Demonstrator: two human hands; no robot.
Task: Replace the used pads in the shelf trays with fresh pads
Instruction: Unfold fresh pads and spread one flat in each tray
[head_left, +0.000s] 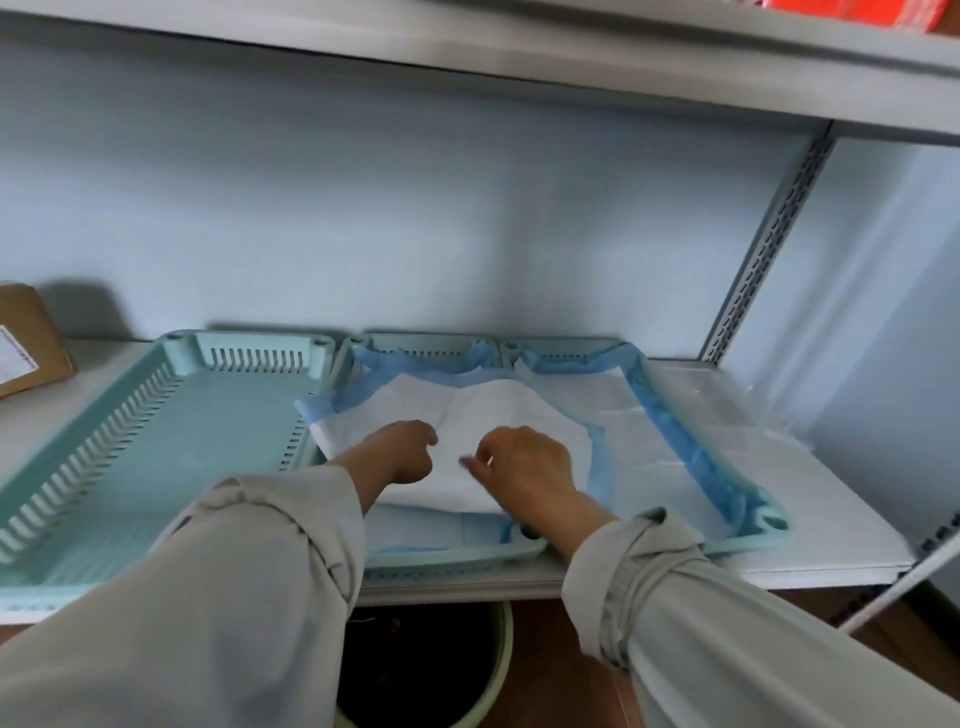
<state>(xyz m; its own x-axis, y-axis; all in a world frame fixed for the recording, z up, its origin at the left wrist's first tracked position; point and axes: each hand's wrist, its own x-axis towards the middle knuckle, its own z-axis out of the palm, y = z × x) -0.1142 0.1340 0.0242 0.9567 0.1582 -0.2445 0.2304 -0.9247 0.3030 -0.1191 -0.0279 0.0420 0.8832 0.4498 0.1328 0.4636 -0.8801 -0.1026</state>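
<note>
Here, both hands, left (408, 449) and right (524, 465), pinch the pad (498, 410) (half-folded); spread it flat inside the tray (769, 525).

Both arms reach forward from the lower edge of the view, each in a loose pale-grey sleeve whose cuff is bunched at the wrist. The left sleeve (218, 587) runs up and to the right, the right sleeve (727, 613) up and to the left, so the forearms converge. The left hand (408, 451) is seen from the back, knuckles up, its fingers curled under towards the palm. The right hand (524, 465), just beside it but apart, is also back-up, with its fingers bent and the fingertips (470, 461) drawn together in a pinch pointing towards the left hand. What either hand grips cannot be told apart clearly.
</note>
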